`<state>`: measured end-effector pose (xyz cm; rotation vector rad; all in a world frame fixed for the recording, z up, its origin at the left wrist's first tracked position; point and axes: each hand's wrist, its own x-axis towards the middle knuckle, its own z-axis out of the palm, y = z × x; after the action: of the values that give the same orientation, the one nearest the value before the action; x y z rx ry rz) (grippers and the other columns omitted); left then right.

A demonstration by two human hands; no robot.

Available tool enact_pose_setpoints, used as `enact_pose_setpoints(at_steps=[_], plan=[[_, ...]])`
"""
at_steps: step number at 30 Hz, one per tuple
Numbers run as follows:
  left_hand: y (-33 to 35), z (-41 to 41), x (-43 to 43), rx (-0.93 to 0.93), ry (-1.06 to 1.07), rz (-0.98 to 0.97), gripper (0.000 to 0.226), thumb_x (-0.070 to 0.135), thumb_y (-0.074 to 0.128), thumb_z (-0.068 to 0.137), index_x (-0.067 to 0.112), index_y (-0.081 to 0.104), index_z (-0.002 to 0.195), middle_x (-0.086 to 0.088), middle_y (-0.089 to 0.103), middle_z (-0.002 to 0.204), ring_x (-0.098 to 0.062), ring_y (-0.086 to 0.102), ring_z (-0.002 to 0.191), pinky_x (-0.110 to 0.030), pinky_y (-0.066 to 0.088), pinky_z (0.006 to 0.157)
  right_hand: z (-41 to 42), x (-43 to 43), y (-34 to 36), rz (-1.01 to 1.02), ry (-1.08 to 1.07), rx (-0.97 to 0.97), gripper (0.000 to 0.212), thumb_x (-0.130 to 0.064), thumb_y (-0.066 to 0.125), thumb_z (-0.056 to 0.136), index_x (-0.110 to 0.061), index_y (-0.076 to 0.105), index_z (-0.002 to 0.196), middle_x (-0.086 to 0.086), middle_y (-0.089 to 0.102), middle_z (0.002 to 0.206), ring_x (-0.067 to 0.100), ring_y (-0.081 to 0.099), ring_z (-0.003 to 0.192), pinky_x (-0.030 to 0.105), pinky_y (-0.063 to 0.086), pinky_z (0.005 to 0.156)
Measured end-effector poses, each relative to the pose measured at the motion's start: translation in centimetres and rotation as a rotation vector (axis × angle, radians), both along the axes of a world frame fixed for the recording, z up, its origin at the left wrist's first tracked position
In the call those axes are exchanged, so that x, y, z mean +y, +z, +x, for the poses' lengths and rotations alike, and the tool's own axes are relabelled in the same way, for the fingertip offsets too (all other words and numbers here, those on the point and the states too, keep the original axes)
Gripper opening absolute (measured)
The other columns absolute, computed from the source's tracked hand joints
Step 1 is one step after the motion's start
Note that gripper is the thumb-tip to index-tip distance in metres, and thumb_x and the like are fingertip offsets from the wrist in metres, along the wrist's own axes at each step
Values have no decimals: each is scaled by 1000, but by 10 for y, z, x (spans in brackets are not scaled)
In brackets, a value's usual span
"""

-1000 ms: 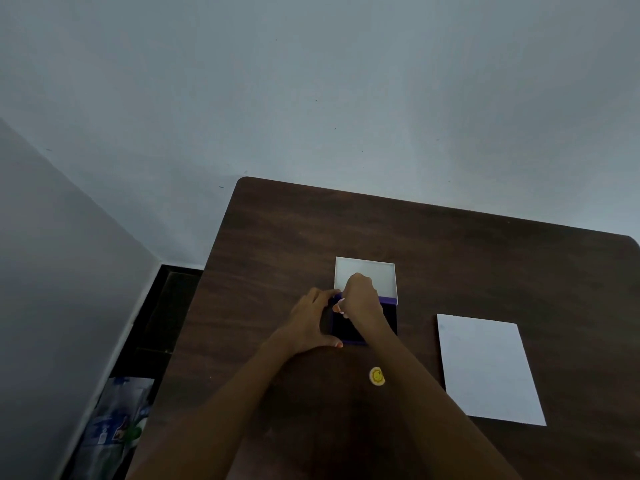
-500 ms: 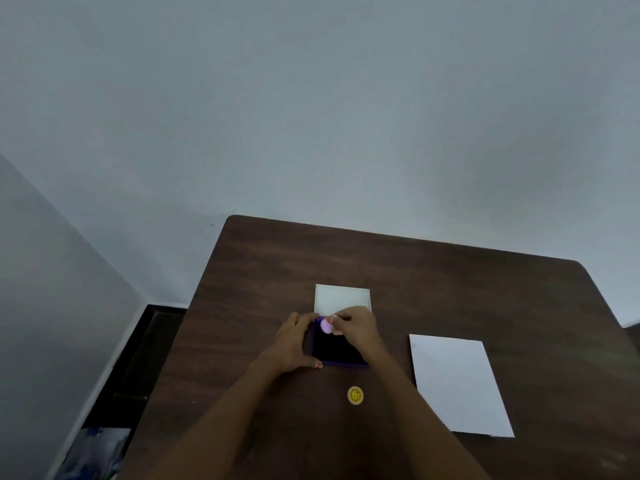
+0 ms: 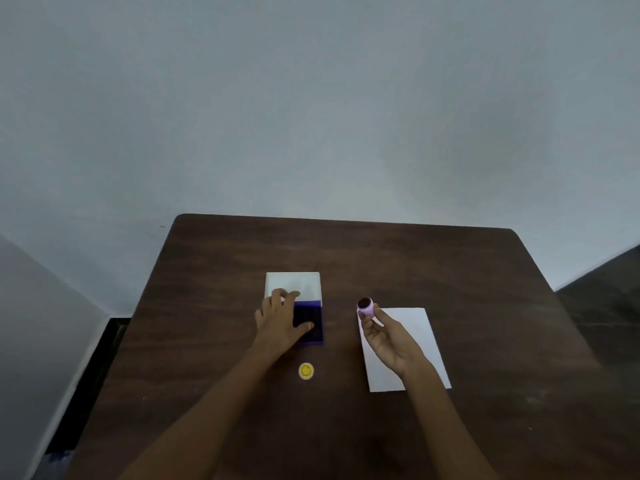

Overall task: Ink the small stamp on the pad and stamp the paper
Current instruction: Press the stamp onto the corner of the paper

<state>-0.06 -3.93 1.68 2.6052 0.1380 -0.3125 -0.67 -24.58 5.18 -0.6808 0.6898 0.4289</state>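
Lilac stamp: pinched in right hand fingertips, dark face up, above paper's far-left corner.
Left hand: fingers spread, steadying purple ink pad, mid-table.
Progress: inking seemingly done; paper blank, stamping left.

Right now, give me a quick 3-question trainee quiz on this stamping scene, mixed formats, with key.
1. True or false: the right hand holds the small stamp above the table, its dark face turned up.
2. Which does the left hand rest on? A) the paper B) the ink pad C) the yellow sticker
3. Fill in: the sticker lies on the table nearer the person than the ____.

Key: 1 true; 2 B; 3 ink pad
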Motion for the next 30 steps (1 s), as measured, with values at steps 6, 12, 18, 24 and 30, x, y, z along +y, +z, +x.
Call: enact_pose_setpoints(at_steps=[6, 12, 18, 24, 30], plan=[[-9, -1, -72, -86, -239, -18, 46, 30, 59, 85, 22, 43, 128, -4, 41, 136, -19, 38, 124, -34, 33, 103, -4, -45, -3, -247, 69, -134, 18, -5, 60, 85, -9, 76, 78, 6, 75, 84, 12, 72, 80, 20, 57, 77], [-24, -5, -98, -21, -377, 27, 77, 41, 61, 81, 18, 20, 142, -6, 21, 151, -21, 20, 138, -35, 20, 113, -3, -67, -15, -629, 24, -60, 21, -11, 61, 85, -4, 65, 105, 8, 63, 107, 20, 58, 105, 31, 45, 95], [-34, -6, -97, 29, -354, 26, 90, 49, 64, 75, 17, 14, 143, -4, 16, 154, -21, 16, 140, -36, 14, 116, 4, -54, -23, -880, 113, -109, 21, -20, 62, 86, -23, 65, 65, -11, 61, 79, 9, 56, 83, 21, 47, 76], [-37, -5, -93, 67, -362, 15, 89, 48, 64, 75, 20, 15, 143, -4, 17, 154, -21, 18, 140, -36, 16, 115, 12, -37, -31, -977, 166, -251, 9, -16, 62, 85, -13, 69, 81, -3, 67, 86, 11, 60, 83, 18, 47, 76], [-37, -5, -93, 73, -373, 31, 84, 48, 63, 77, 21, 18, 142, -4, 18, 153, -22, 18, 139, -36, 16, 115, 26, -21, -37, -1198, 258, -272, 23, -20, 67, 82, -5, 67, 99, 11, 70, 101, 5, 55, 67, 8, 41, 65]])
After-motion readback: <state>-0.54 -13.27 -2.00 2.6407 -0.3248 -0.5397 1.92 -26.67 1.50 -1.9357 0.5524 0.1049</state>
